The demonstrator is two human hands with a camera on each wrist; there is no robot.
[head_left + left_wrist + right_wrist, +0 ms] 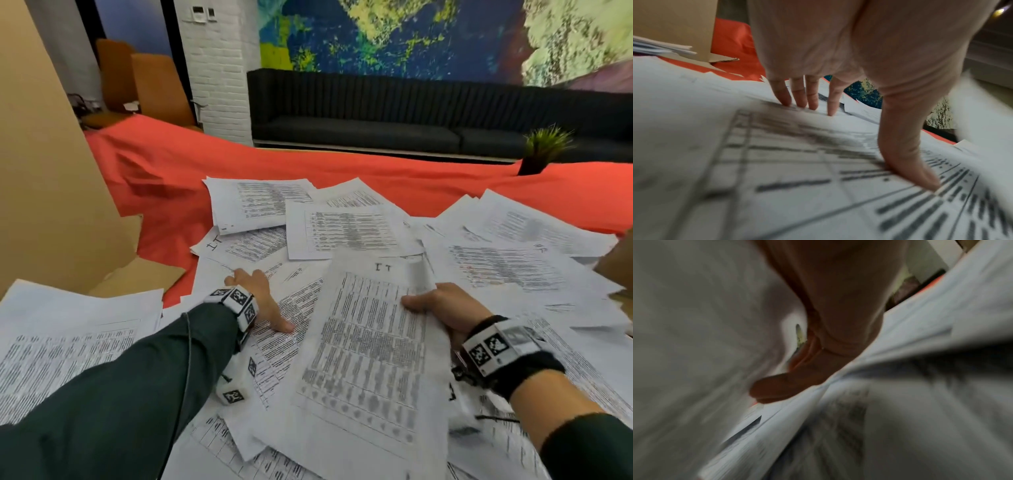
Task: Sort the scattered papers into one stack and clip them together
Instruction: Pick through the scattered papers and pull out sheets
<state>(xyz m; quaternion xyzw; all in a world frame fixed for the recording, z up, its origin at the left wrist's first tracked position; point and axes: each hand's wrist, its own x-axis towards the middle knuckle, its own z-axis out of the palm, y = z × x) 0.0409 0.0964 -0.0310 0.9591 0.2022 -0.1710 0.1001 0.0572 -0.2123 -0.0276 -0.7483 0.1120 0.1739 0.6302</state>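
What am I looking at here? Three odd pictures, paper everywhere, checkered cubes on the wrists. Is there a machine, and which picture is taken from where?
No machine: a person works with bare hands. The checkered bands sit on the wrists beside small cameras. The wide picture comes from a camera on the head. The other two look along each hand from the wrist, so they are close and blurred.

Printed papers lie scattered over a red cloth. The left hand presses flat on the pile; its wrist view shows the straight fingers touching a sheet. The right hand holds a lifted sheet by its edge, thumb on top. A cardboard box stands at the left, a small plant at the far right. No clip shows.
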